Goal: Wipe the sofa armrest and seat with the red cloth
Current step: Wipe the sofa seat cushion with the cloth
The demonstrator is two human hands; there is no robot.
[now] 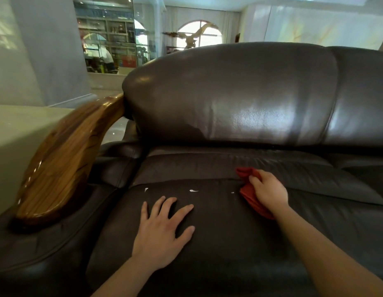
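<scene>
My left hand [162, 230] lay flat, fingers spread, on the dark leather seat [218, 254]. My right hand [268, 192] clenched the red cloth [250, 195] against the seat near its back edge; my palm hid much of it. The wooden armrest [64, 159] stood untouched at left. No writing showed.

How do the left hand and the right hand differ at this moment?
The left hand lies flat and empty, fingers spread; the right hand is closed on the red cloth. The left hand is nearer the wooden armrest, the right farther. Both rest on the seat cushion.
</scene>
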